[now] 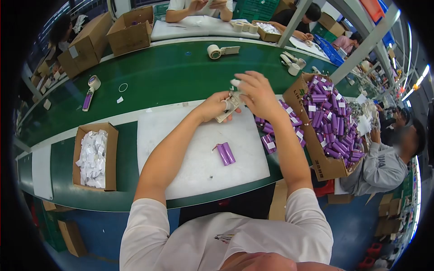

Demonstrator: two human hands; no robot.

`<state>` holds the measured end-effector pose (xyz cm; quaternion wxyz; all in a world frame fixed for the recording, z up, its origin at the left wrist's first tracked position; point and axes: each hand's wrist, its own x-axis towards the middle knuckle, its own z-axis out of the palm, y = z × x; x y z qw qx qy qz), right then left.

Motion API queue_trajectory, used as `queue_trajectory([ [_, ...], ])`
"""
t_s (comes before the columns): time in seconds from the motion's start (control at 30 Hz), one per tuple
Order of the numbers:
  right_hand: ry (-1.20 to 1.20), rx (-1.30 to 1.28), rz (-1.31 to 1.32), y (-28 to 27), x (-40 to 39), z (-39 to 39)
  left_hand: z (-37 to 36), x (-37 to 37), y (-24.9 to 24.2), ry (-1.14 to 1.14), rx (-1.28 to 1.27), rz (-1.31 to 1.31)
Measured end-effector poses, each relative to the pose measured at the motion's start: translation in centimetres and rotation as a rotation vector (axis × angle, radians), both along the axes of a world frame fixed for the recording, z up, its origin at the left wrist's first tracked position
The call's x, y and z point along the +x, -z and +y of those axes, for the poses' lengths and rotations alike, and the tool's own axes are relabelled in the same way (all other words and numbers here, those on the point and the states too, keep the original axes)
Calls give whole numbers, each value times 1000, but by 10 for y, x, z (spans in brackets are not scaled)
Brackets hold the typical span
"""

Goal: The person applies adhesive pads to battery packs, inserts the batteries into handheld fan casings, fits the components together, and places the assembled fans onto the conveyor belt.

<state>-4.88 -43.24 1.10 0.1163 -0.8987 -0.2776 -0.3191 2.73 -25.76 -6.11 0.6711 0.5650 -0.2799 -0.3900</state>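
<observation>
Held over the far part of the white mat [190, 176]: a pale casing [231, 106], gripped along its sides by the left hand [214, 107], fingers curled round. Beside its upper end, the right hand [257, 94], fingers loosely parted; cannot tell whether pinching anything. Probably light and stiff, perhaps slippery, with fragile inner parts; best taken by the long edges. Lying on the same mat, a purple battery pack [226, 154]: likely denser, slick-skinned; grip across its width, sparing the thin leads [217, 147].

The purple cells [226, 154] have smooth, glossy plastic skin; the carton [320, 168] is matt cardboard; the held cream piece [230, 105] is perhaps plastic.
</observation>
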Motion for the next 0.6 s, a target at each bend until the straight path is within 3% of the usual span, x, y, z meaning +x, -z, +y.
queue_trajectory([
  [0.07, -94, -111, 28, -1, 14, 4, -2, 0, 4, 27, 54, -43],
  [0.17, -34, -208, 284, -5, 15, 5, 0, 1, 4, 11, 103, -65],
  [0.27, 129, -192, 68, 9, 2, 17, -5, 1, 8, -113, 40, -101],
  [0.4, 202, 131, 81, 48, -2, 14, -18, -11, 12, -332, 33, -192],
  [0.47, 190, 261, 60, 64, 0, 13, -21, -17, 16, -412, 28, -422],
  [0.6, 79, 226, -66, 73, 2, 12, -21, -18, 24, -488, 71, -718],
])
